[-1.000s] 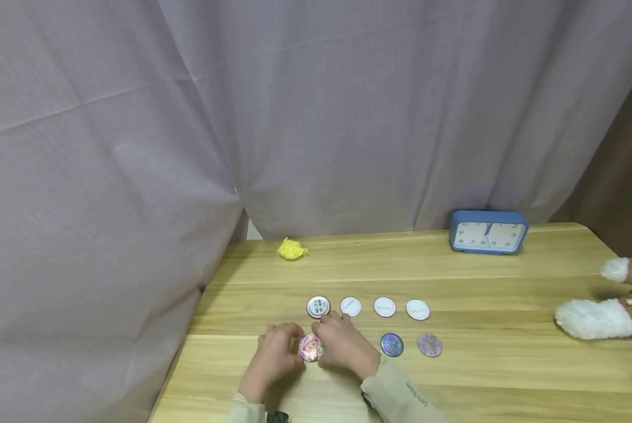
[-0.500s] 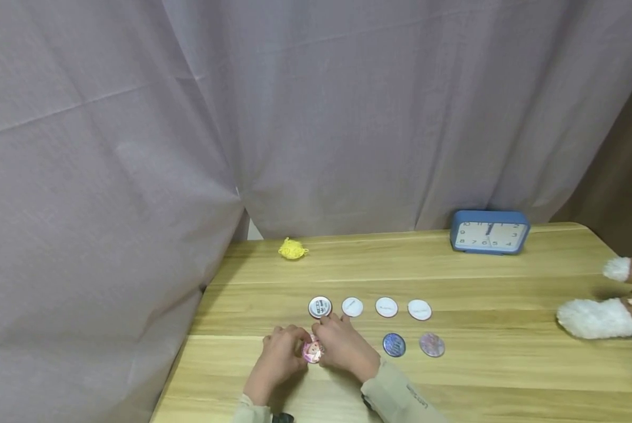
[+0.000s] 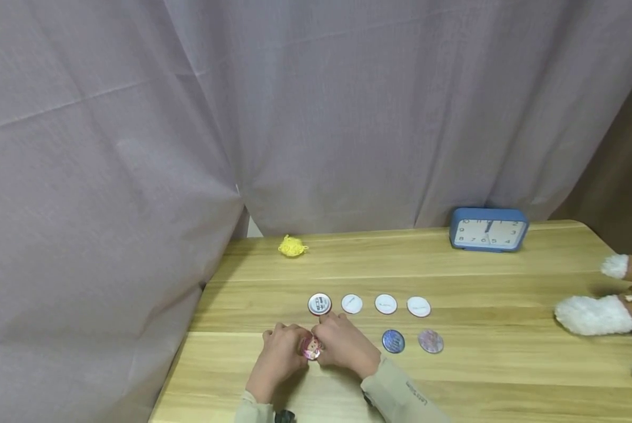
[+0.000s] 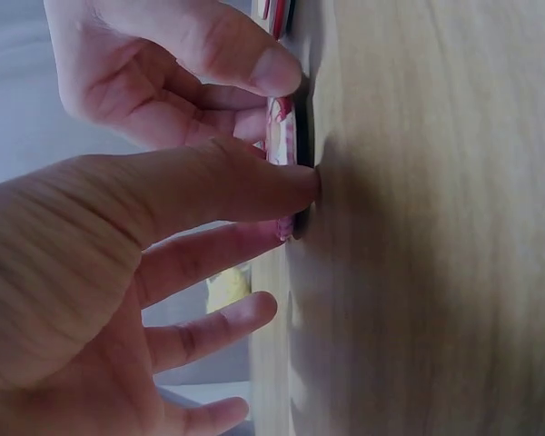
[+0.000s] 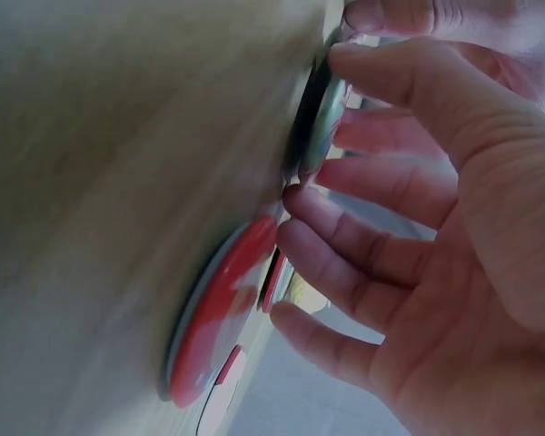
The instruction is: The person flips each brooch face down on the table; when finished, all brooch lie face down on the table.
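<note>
A pink round button badge (image 3: 311, 348) with a cartoon face lies between my two hands, low over the wooden table. My left hand (image 3: 280, 357) pinches its left edge with thumb and forefinger, the other fingers spread apart in the left wrist view. On the opposite edge, my right hand (image 3: 344, 346) holds the badge (image 5: 325, 127) by thumb and fingers. Close by my right fingers in the right wrist view lies a red badge (image 5: 222, 313), which the hand hides in the head view. Farther right lie a blue badge (image 3: 393, 341) and a pale pink-purple badge (image 3: 431, 341).
Beyond the hands runs a row of badges: a silver-backed one (image 3: 319, 304) with dark print, then white ones (image 3: 351, 304). Yellow yarn (image 3: 292, 247) and a blue clock (image 3: 488, 230) stand at the back. A plush toy (image 3: 596, 315) lies at the right; grey curtain (image 3: 326, 117) hangs behind.
The pink badge has shifted slightly right and turned between the fingers, with the left hand closing in nearer the right. The other badges stay put.
</note>
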The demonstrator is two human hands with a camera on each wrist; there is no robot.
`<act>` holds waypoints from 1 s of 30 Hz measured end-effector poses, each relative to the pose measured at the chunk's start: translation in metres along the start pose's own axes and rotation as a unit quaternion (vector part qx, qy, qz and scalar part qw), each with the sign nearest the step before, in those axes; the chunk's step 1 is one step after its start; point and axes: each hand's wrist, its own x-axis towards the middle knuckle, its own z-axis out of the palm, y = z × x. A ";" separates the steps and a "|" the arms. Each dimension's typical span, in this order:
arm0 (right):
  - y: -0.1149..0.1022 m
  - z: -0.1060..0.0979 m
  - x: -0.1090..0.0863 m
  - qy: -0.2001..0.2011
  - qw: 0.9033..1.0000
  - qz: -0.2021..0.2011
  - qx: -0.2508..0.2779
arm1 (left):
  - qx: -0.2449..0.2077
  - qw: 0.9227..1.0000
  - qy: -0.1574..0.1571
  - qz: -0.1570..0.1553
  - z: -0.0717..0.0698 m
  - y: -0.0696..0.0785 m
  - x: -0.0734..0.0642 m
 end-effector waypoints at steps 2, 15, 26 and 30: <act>0.001 -0.001 0.000 -0.005 1.000 -0.002 0.008 | 0.006 1.000 0.003 0.007 0.000 0.000 0.000; 0.004 -0.010 0.000 0.009 0.999 -0.052 0.005 | -0.003 0.999 -0.005 0.040 -0.007 -0.005 -0.002; 0.008 -0.014 0.000 -0.009 0.998 -0.049 0.043 | -0.019 0.998 -0.002 0.062 -0.008 -0.012 -0.001; 0.011 -0.012 0.000 0.010 0.998 -0.051 0.047 | -0.010 0.998 0.011 0.066 -0.008 -0.010 0.002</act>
